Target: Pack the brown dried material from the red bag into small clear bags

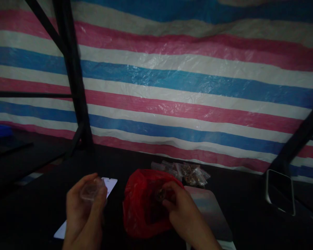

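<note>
My left hand (85,211) is closed around a small clear plastic bag (90,191), which stands up between thumb and fingers. At the mouth of a red plastic bag (137,205), my right hand (181,210) pinches a small round thing with brownish bits (161,194). Its exact kind is too dark to make out. The red bag's mouth gapes, and its inside is mostly in shadow. Beneath my left hand lies a white sheet of paper (110,184), partly covered by it.
Behind the red bag lie several small clear bags of brownish pieces (191,174). A flat grey device (210,211) is under my right forearm. A phone-like framed object (280,192) leans at the right. A striped plastic sheet (172,86) and dark metal posts (75,76) close off the back.
</note>
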`<state>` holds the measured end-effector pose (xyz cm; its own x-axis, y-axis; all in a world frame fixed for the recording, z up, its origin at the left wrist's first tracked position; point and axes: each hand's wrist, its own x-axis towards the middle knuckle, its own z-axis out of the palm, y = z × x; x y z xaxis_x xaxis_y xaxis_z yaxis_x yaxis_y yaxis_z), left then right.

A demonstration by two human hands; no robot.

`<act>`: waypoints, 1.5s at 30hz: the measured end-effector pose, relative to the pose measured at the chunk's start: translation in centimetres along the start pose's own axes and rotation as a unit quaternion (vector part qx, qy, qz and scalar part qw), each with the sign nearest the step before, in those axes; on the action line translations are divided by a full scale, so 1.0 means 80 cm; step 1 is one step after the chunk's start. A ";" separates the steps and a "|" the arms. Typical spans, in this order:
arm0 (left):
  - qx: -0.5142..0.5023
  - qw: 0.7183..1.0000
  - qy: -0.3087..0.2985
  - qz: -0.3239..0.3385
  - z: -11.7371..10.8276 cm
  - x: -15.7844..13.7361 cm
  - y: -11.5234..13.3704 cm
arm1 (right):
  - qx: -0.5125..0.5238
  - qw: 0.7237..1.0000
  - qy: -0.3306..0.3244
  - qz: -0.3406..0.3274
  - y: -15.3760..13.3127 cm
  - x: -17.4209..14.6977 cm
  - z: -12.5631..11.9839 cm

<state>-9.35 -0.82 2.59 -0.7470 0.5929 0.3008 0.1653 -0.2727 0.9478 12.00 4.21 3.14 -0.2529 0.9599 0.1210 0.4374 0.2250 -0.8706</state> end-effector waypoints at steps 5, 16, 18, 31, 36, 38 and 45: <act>0.033 0.997 -0.040 0.049 0.006 -0.038 0.006 | 0.104 0.994 -0.013 -0.030 -0.017 -0.003 -0.007; 0.077 0.948 -0.306 -0.040 0.037 -0.051 -0.058 | 0.052 0.996 -0.005 -0.069 -0.038 -0.017 -0.009; 0.068 0.950 -0.306 -0.017 0.038 -0.050 -0.063 | 0.002 0.996 -0.008 -0.094 -0.042 -0.018 -0.004; -0.070 0.934 -0.345 -0.058 0.042 -0.057 -0.072 | -0.009 0.976 -0.066 -0.206 -0.045 -0.013 0.004; -0.123 0.925 -0.346 -0.093 0.037 -0.050 -0.051 | -0.003 0.976 -0.059 -0.212 -0.053 -0.014 0.001; -0.132 0.926 -0.338 -0.105 0.037 -0.049 -0.050 | -0.023 0.976 -0.053 -0.210 -0.052 -0.014 0.000; -0.100 0.938 -0.315 -0.103 0.031 -0.044 -0.049 | -0.068 0.974 -0.037 -0.211 -0.051 -0.015 0.002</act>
<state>-5.80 0.02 -1.93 -0.2102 0.9617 0.1760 -0.1120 -0.2025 0.9729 10.40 2.11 6.49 -0.4951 0.7630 0.4155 0.3898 0.6225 -0.6787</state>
